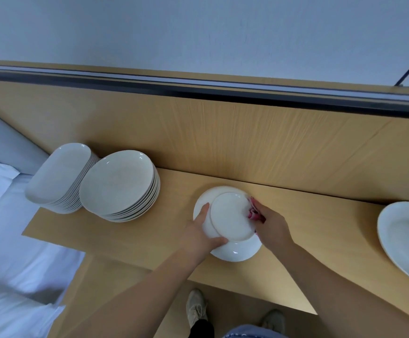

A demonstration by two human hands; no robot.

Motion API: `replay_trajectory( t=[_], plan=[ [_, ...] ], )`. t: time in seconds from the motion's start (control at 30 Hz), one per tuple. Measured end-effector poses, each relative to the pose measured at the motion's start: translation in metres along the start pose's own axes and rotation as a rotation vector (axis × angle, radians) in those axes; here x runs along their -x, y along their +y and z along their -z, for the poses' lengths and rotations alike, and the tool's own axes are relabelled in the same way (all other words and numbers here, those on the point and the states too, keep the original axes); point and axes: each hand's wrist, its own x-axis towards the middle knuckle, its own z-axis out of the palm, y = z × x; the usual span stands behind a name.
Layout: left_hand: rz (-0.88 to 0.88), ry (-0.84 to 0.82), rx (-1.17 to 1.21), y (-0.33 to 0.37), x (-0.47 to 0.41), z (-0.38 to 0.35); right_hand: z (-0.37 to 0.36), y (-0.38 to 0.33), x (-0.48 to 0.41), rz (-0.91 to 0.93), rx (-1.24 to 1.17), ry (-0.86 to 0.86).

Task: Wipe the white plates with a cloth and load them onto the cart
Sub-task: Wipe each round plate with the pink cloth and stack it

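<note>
- Wooden counter (130,242) runs across the middle of the head view, with a wood-panelled wall (247,137) rising behind it and a pale painted wall above that.
- I see white bed linen (10,240) filling the lower left of the frame, just beside the counter's left end.
- Left of centre: two stacks on the counter, touching or nearly so. The oblong plate stack (59,176) is further left, the round plate stack (119,184) on its right.
- Centre: a small white plate (231,218) is held just over a larger white plate (235,251), which lies flat on the counter.
- Left hand (202,234): grasping the small plate at its left edge, forefinger laid along the rim and thumb at the lower rim.
- Right hand (270,228): clenched round a pink cloth (253,212), pressing it against the small plate's right edge.
- Right edge of frame: an oval white dish (403,240), partly cut off, well apart from the hands.
- Bottom centre: my operator's two light shoes (196,308) on the floor below the counter edge.
</note>
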Motion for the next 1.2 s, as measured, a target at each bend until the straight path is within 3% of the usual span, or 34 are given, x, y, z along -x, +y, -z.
replay_trajectory(
  t=[0.13,0.27,0.5,0.63,0.83,0.97,1.1,1.2],
  plan=[
    [0.034,-0.018,0.083,-0.005,-0.006,0.004,0.004,0.0,-0.009,-0.002,-0.022,-0.031],
    [0.078,-0.143,0.366,-0.01,-0.019,0.023,0.01,0.002,-0.015,0.088,0.078,-0.062],
    [0.118,-0.343,0.475,0.0,-0.036,0.032,0.026,0.0,-0.034,0.138,0.175,-0.172],
    [0.127,-0.276,0.507,0.002,-0.037,0.022,0.03,0.0,-0.038,0.121,0.125,-0.174],
    [0.106,-0.241,0.497,0.002,-0.032,0.018,0.023,0.017,-0.008,0.048,0.032,-0.016],
    [0.082,-0.168,0.49,0.007,-0.027,0.012,0.003,0.029,0.029,-0.037,-0.259,0.065],
    [-0.048,-0.092,0.348,0.009,-0.018,-0.002,-0.005,0.031,0.045,-0.03,-0.368,0.096],
    [-0.041,-0.078,0.344,0.011,-0.018,-0.001,0.011,0.029,0.034,0.006,-0.248,0.027]
  ],
)
